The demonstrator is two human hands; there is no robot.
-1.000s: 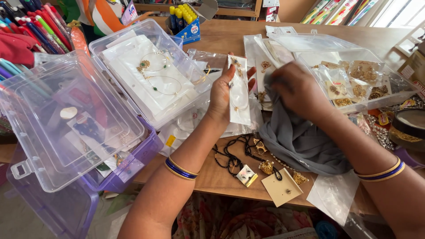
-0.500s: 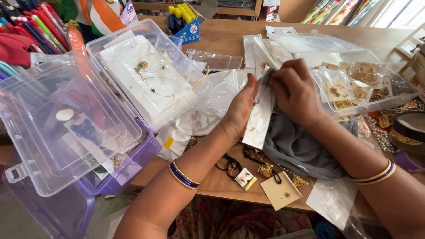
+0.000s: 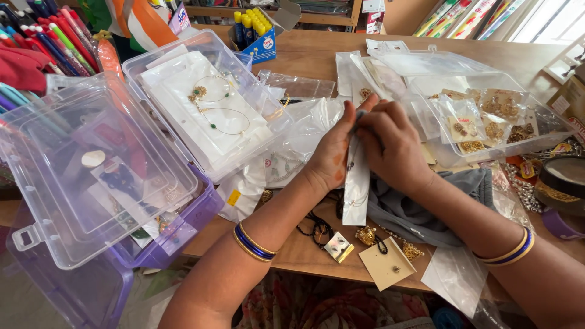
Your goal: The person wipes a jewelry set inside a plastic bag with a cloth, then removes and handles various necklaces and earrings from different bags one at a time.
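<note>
Over wooden table [image 3: 304, 64], both hands [image 3: 365, 143] pinch long clear packet [image 3: 355, 189] between them.

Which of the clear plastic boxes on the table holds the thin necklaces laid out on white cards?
The middle clear box, between the purple-based box and the box of gold earring packets on the right; only it shows wire necklaces on white cards.

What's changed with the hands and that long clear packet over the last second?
The left hand turned the clear packet from upright at its palm down to hang over the grey cloth. The right hand came off the cloth and now pinches the packet's top with the left. The open boxes and table stayed put.
</note>
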